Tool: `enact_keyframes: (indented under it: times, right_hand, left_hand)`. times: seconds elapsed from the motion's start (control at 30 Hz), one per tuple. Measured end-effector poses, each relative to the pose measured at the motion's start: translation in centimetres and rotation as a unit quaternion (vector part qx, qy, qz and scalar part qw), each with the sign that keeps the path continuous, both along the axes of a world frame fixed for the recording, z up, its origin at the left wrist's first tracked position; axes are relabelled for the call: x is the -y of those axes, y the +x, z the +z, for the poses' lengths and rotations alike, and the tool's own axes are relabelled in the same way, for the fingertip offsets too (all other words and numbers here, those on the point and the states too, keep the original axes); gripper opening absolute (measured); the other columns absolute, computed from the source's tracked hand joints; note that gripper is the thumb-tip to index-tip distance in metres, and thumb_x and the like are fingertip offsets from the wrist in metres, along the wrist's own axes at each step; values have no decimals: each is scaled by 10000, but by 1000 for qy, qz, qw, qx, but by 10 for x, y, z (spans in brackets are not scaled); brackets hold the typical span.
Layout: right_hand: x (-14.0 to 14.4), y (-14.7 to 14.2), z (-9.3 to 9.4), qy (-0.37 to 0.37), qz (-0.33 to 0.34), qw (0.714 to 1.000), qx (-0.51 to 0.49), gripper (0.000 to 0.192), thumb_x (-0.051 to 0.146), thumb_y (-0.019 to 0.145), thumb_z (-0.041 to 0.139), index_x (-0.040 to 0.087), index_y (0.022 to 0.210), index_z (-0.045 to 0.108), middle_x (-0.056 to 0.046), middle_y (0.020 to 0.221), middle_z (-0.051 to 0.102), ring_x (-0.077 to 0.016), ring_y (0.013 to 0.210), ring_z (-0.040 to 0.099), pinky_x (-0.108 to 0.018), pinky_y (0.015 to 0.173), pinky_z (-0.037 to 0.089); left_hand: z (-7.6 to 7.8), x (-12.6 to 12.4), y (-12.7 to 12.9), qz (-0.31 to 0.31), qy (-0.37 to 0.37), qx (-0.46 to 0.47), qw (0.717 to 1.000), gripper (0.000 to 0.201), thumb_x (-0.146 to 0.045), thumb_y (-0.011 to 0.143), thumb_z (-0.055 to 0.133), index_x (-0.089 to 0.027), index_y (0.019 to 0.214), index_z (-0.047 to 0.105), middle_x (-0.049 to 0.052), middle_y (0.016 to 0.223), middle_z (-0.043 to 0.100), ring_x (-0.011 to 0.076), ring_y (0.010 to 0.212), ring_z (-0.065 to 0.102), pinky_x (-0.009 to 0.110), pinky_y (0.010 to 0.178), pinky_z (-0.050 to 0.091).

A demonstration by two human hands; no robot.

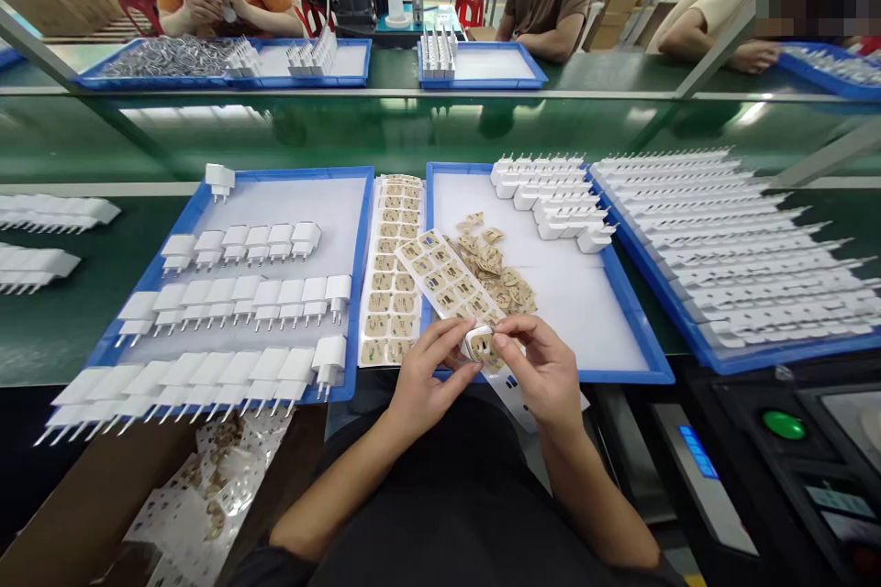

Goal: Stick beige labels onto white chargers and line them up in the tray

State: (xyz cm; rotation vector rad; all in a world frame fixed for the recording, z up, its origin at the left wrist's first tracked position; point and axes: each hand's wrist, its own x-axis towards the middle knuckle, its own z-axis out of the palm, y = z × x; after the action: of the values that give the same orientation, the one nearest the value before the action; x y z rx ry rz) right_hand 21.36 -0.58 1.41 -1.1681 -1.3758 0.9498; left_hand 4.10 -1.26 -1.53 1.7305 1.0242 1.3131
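My left hand (430,376) grips a white plug-in charger (469,344) between thumb and fingers, its end face with dark port slots turned up towards me. Over that face lies a tan sticker (484,346). At its right edge, my right hand (543,367) pinches with thumb and forefinger; exactly what lies between these fingertips is partly hidden. Under both hands a sheet of tan stickers (447,280) slants across the tray edge. Beyond the hands is a heap of loose tan sticker pieces (506,280).
Rows of white chargers stand in the left blue tray (364,293). More chargers sit in the right blue tray (637,330) and far-right tray (716,362). A longer sticker sheet (378,303) lies between trays. Co-workers sit across the green bench (385,133). A machine has a green button (783,425).
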Motion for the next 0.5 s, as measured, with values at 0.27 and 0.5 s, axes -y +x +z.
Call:
enact_keyframes:
  times: [0.27,0.5]
  right_hand:
    - [0,2,1,-5,-7,1000,-18,30,276,935,682,251,937,698,0,878,696,-160,835,642,-272,778,513]
    - [-1,3,2,-3,7,1000,-5,28,271,936,683,255,942,704,2,876,700,-158,834,638,-271,778,513]
  left_hand:
    - [0,0,-1,-3,12,-6,1000,473,-234,946,659,-311,1405,577,92,1280,620,119,813,678,221,674,628]
    - [-2,-1,-1,-1,9,-17,1000,467,-243,945,658,-302,1402,580,95,1286,619,113,774,669,240,679,632]
